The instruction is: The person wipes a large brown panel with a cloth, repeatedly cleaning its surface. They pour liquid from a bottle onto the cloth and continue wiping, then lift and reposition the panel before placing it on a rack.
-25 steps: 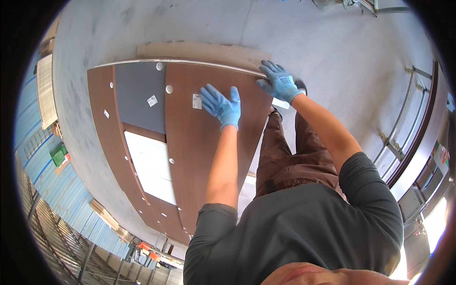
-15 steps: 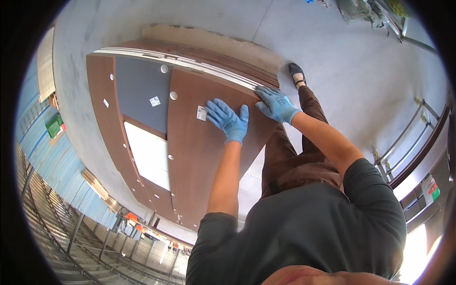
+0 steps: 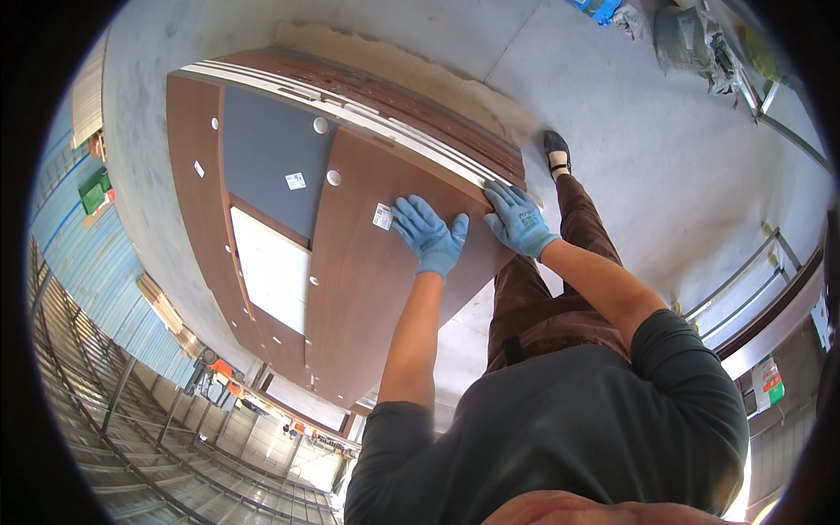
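Observation:
A stack of brown wood-finish panels lies in front of me. Its top board (image 3: 376,289) is brown, with a small white label (image 3: 382,216) near my left hand. My left hand (image 3: 430,234), in a blue glove, rests palm down on that board with fingers stretched and thumb apart. At the stack's right end, my right hand (image 3: 522,220), also gloved, lies over the board's edge with its fingers extended forward. Whether those fingertips curl under the edge is hidden. Farther left lie a dark grey panel (image 3: 271,157), a bright white panel (image 3: 269,262) and a brown strip (image 3: 194,136).
White round pads (image 3: 333,178) dot the panels. Right of the stack is grey concrete floor (image 3: 612,131). Grey wrapped bundles (image 3: 687,44) lie at the far right, with a metal frame (image 3: 744,293) nearer. Stacked light-blue sheets (image 3: 105,271) stand at the left.
The view has shifted slightly, so the stack appears a little lower and farther right at its far end. Both hands stay on the top board in nearly the same places.

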{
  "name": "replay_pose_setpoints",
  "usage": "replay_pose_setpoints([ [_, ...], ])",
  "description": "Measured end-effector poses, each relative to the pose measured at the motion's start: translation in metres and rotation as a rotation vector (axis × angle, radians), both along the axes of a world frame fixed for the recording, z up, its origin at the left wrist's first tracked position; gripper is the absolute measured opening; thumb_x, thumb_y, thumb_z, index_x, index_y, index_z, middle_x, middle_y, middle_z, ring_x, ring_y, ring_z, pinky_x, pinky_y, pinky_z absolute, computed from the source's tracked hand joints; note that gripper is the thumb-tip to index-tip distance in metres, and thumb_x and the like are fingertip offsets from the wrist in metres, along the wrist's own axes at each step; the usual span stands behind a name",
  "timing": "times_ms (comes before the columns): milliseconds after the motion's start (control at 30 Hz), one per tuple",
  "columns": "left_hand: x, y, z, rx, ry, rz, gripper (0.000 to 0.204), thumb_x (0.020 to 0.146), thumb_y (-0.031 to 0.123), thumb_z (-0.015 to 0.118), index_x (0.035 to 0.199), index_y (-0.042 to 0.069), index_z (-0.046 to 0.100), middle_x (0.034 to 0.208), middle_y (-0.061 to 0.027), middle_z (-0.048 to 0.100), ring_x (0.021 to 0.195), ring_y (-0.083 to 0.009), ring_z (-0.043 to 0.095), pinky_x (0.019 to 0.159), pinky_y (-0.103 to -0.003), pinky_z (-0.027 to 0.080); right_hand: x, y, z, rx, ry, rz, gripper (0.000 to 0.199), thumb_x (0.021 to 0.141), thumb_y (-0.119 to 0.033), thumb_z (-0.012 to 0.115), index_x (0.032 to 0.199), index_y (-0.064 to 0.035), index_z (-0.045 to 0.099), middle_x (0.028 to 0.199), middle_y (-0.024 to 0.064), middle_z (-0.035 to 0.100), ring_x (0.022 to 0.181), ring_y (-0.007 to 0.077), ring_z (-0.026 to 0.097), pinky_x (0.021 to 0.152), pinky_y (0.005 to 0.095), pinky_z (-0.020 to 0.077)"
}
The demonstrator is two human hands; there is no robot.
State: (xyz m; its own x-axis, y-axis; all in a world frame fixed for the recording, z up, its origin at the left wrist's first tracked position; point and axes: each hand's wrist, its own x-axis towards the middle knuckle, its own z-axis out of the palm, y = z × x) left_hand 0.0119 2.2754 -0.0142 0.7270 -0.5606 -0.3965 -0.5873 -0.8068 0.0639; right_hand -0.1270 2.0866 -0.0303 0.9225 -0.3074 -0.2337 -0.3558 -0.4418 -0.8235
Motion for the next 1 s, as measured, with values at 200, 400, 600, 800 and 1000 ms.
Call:
replay_pose_setpoints([
  [200, 0.003, 0.000, 0.010, 0.055, 0.073, -0.010, 0.124, 0.092, 0.071, 0.060, 0.165, -0.013, 0.006, 0.171, -0.0406, 0.005, 0.160, -0.0569, 0.002, 0.128, -0.069, 0.005, 0.000, 0.010, 0.002, 0.084, 0.064, -0.058, 0.057, 0.092, -0.028, 0.069, 0.140, -0.0009, 0.056, 0.139, 0.0232, 0.063, 0.125, 0.0457, 0.061, 0.112, 0.0538, 0.0451],
  [400, 0.001, -0.005, 0.008, 0.169, 0.057, 0.049, 0.121, 0.097, 0.079, 0.045, 0.168, -0.007, 0.001, 0.174, -0.0363, -0.008, 0.162, -0.0545, -0.010, 0.128, -0.067, -0.003, -0.029, 0.015, 0.022, -0.306, 0.094, -0.260, 0.069, 0.096, -0.049, 0.063, 0.144, 0.0005, 0.055, 0.152, 0.0243, 0.056, 0.144, 0.0423, 0.051, 0.120, 0.0534, 0.0381],
  [600, 0.015, 0.000, -0.021, 0.297, -0.035, 0.032, 0.119, 0.094, 0.089, 0.027, 0.171, 0.000, 0.010, 0.176, -0.0327, 0.005, 0.159, -0.0603, 0.008, 0.126, -0.071, 0.010, -0.166, 0.058, 0.052, -0.347, 0.277, -0.690, 0.066, 0.100, -0.050, 0.059, 0.146, -0.0016, 0.056, 0.160, 0.0220, 0.049, 0.152, 0.0373, 0.042, 0.126, 0.0498, 0.0311],
  [800, 0.018, -0.019, 0.007, 0.341, 0.023, 0.112, 0.118, 0.092, 0.089, 0.029, 0.171, 0.002, 0.017, 0.177, -0.0284, 0.012, 0.162, -0.0505, 0.014, 0.129, -0.062, 0.014, -0.376, 0.183, 0.114, -0.024, 0.698, -1.054, 0.048, 0.095, -0.038, 0.064, 0.130, -0.0070, 0.074, 0.127, 0.0196, 0.074, 0.125, 0.0347, 0.068, 0.106, 0.0458, 0.0521],
  [1000, -0.069, -0.038, 0.049, 0.118, -0.096, -0.156, 0.106, 0.098, 0.072, 0.042, 0.171, 0.002, 0.012, 0.179, -0.0258, 0.005, 0.165, -0.0458, 0.002, 0.131, -0.058, 0.010, -0.524, 0.341, 0.145, 0.556, 0.983, -1.625, 0.057, 0.103, -0.049, 0.050, 0.132, -0.0067, 0.074, 0.137, 0.0185, 0.071, 0.129, 0.0369, 0.067, 0.109, 0.0477, 0.0524],
])
